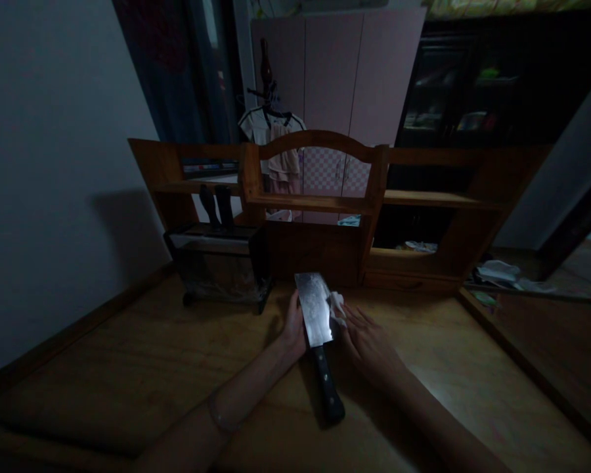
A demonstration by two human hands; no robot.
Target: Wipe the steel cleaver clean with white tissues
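Observation:
A cleaver [314,309] with a wide steel blade and a black riveted handle [329,389] lies over the wooden table, blade pointing away from me. My left hand [293,323] holds the blade's left edge, fingers curled under it. My right hand [369,341] lies flat with fingers stretched out, pressing a crumpled white tissue [335,306] against the blade's right side.
A dark knife block [221,263] with two black handles stands left of the cleaver. A wooden shelf unit [320,203] runs along the back of the table [142,368]. A wall is on the left. Papers [502,272] lie at right.

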